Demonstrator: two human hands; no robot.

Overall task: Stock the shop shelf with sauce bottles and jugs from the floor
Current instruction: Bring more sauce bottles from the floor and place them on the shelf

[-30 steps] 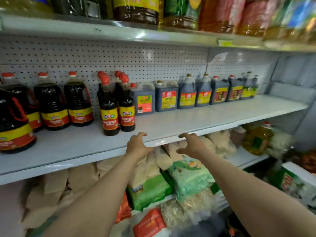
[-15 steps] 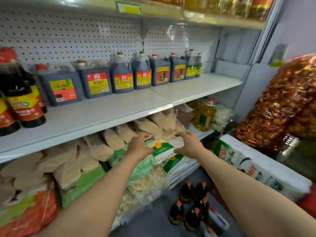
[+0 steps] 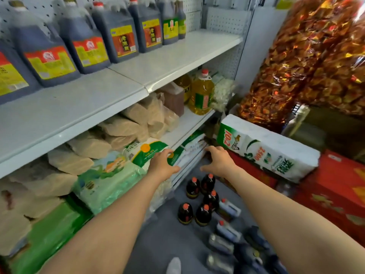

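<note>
Nearest the camera, blurred grey-blue jugs (image 3: 227, 232) with white caps lie and stand crowded on the grey floor (image 3: 158, 234), their flat plastic sides catching dull light. Just beyond them a cluster of six round-bodied dark bottles (image 3: 201, 202) stands upright, each with a small red cap and a yellow-red label low on the glossy body. Above these, both bare forearms reach forward. The left hand (image 3: 163, 165) hangs with fingers spread and loosely curved, its grip apart and holding nothing, in front of a soft white-and-green sack (image 3: 147, 152) on the lower shelf; whether the fingertips touch the sack I cannot tell. The right hand (image 3: 218, 161) is likewise spread, grip apart, empty, over the floor near the shelf edge. To its right a long white wrapped pack (image 3: 266, 149) rests on red cartons (image 3: 335, 186). Farther in, lumpy tan bags (image 3: 126, 127) fill the lower shelf, with a clear yellow oil jug (image 3: 201, 93) at its end. The smooth white metal shelf (image 3: 94, 103) above carries a row of square dark jugs (image 3: 83, 44) against a pegboard back. A big crinkled bag of foil-wrapped sweets (image 3: 308, 56) rises at far right.
</note>
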